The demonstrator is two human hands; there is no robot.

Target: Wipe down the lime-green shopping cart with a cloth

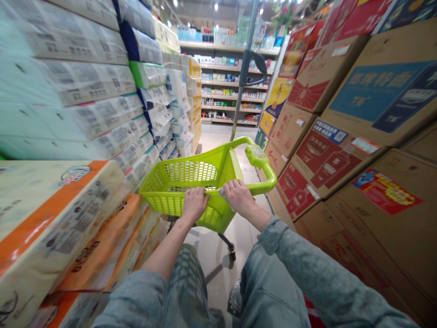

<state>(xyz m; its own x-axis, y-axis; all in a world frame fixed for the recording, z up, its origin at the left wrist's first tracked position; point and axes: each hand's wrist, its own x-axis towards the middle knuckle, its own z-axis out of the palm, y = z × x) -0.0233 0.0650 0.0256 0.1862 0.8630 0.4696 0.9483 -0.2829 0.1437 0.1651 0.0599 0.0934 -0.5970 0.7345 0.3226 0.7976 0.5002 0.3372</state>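
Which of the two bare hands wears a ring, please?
The right hand, on the green plastic cart; a ring shows on its finger, the left hand shows none.

So the floor (pixel 213 130) was pale, kinda glossy tile with thin joint lines, running down a pretty tight aisle. The green cart (pixel 220 214) stood on it on dark legs, one wheel (pixel 232 250) in plain view near the middle, with shadows falling across the tiles. A patterned shoe (pixel 235 298) was down there too, just below the cart. At the far end there was a shelf unit (pixel 225 47) with a bunch of pale shelves, all lined with rows of small boxes (pixel 225 78), plus bigger bottles and packs (pixel 221 35) up top. Labels were way too small to read.
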